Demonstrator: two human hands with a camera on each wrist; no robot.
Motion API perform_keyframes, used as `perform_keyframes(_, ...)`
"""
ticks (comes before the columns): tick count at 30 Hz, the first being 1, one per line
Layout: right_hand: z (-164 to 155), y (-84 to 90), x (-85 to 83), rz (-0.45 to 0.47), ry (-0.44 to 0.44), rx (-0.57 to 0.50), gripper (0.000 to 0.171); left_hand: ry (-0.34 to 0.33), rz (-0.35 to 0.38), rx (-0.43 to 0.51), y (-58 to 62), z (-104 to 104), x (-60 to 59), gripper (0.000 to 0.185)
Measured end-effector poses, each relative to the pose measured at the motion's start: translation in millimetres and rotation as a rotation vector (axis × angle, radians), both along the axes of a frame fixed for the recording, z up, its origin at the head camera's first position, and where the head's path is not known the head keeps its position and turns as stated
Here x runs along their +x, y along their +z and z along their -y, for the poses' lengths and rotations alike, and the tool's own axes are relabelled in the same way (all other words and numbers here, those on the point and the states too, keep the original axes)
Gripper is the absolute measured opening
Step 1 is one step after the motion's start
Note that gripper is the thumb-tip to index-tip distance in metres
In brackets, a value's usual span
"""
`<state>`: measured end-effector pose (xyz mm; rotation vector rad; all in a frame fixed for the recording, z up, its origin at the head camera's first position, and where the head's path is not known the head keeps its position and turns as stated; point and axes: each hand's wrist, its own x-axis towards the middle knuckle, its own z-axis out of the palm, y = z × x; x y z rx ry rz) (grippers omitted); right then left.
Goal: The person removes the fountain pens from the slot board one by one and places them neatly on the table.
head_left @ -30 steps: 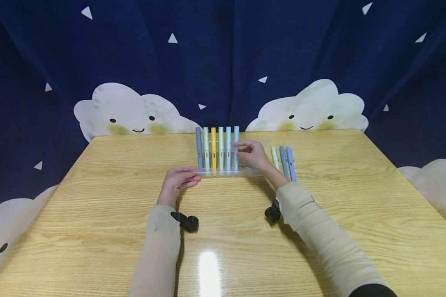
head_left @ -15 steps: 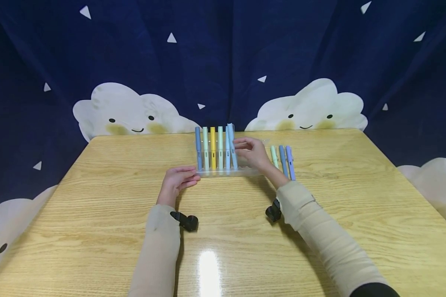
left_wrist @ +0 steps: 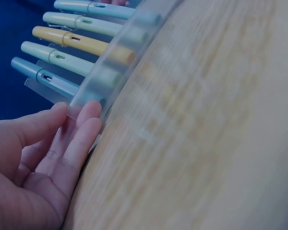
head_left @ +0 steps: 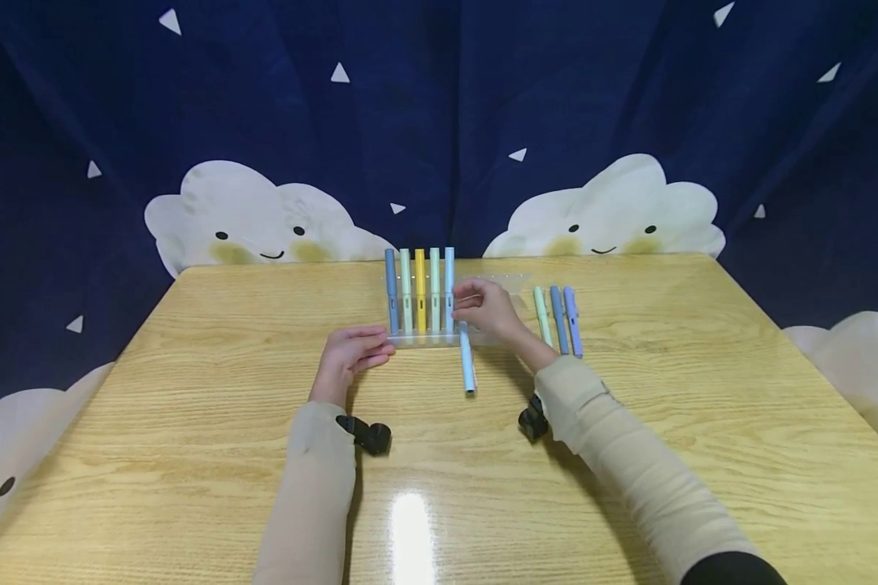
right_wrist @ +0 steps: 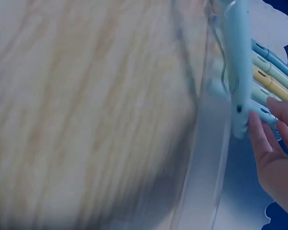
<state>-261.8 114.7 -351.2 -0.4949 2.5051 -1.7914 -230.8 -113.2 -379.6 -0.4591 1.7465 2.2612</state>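
My left hand [head_left: 351,357] holds the left end of a clear pen rack [head_left: 493,335], thumb and fingertips at its front corner in the left wrist view. Several capped pens stand in the rack: blue, pale green, a yellow pen [head_left: 420,292] and a light-blue pen [head_left: 449,284] at the right of the row. Another light-blue pen [head_left: 467,366] points toward me across the rack's front ledge, its far end beside my right hand [head_left: 492,313]. In the right wrist view, the right fingertips are right by that pen's end, with the fingers loosely bent and not wrapped around it.
Right of the rack lie a pale green pen [head_left: 541,315], a blue pen [head_left: 559,318] and a purple pen [head_left: 573,320], side by side on the wooden table [head_left: 212,455]. A dark blue curtain [head_left: 439,122] with clouds hangs behind the table's far edge.
The rightmost light-blue pen stood in the rack, then leaned left against its neighbour, and now has tipped forward out of the row. The right hand shifted slightly left; the left hand stayed.
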Motion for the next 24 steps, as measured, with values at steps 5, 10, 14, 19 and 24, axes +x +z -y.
perform_keyframes(5, -9, 0.7, 0.6, 0.027, 0.102, 0.121, 0.021, 0.001, 0.000, -0.001, -0.9, 0, -0.5, 0.031)
perform_keyframes(10, -23, 1.7, -1.5, 0.028, 0.254, 0.188, 0.023, -0.004, -0.010, -0.005, -0.8, 1, 0.0, 0.031)
perform_keyframes(14, -29, 6.9, -2.6, 0.052, 0.342, 0.263, 0.031, -0.002, -0.008, -0.011, 0.6, 1, 1.2, 0.031)
perform_keyframes(19, -34, 11.2, -3.4, 0.015, 0.451, 0.359, 0.033, -0.003, -0.014, 0.003, 0.3, 1, 0.9, 0.032)
perform_keyframes(24, -33, 10.3, -1.1, -0.107, 0.516, 0.428, 0.025, -0.007, -0.019, 0.003, -1.6, 0, 0.1, 0.031)
